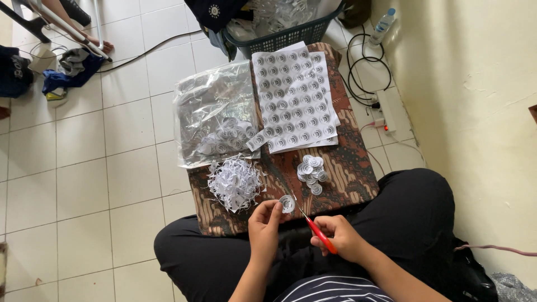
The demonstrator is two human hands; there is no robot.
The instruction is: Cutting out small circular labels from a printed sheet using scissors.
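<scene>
Round paper cutout (pixel 287 203) is pinched in left hand (pixel 265 223) over the near edge of the patterned cloth (pixel 352 168); red scissors (pixel 318 230) are gripped in right hand (pixel 342 237), blades at its rim. Printed ring could be nicked if the cutout is turned unevenly

White tile floor (pixel 84 168) w/ daylight – cream wall (pixel 481 84) at right, cables (pixel 358 67) nearby.
</scene>
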